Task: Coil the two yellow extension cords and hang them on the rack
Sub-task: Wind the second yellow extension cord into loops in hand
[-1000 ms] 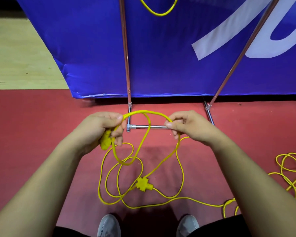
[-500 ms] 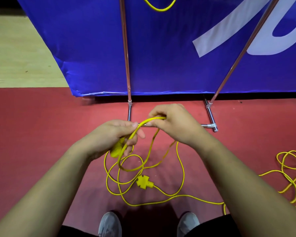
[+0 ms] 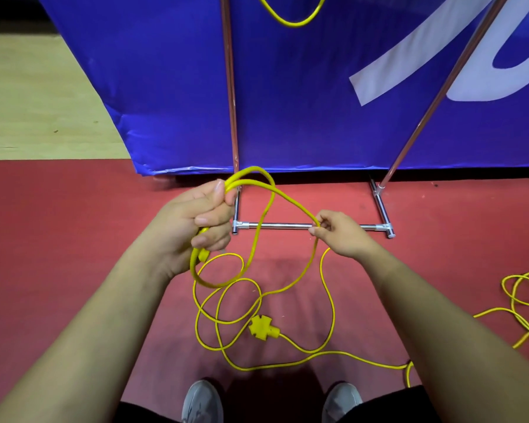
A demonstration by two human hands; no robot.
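My left hand (image 3: 196,221) grips two loops of a yellow extension cord (image 3: 257,239) together with its plug end, held above the red floor. My right hand (image 3: 339,232) pinches the same cord a little to the right, over the rack's base bar. The cord's slack lies in loose loops on the floor below my hands, with a yellow multi-socket end (image 3: 261,328) among them. More yellow cord (image 3: 522,300) is piled at the right edge. A loop of yellow cord (image 3: 290,19) hangs at the top, in front of the banner.
The metal rack (image 3: 287,225) has a low crossbar on the floor and two upright poles rising in front of a blue banner (image 3: 165,87). Wooden floor lies at the far left. My two grey shoes (image 3: 202,401) stand at the bottom edge.
My right hand passed a loop to my left hand, then slid back right along the cord. My left hand rose and now holds one loop more.
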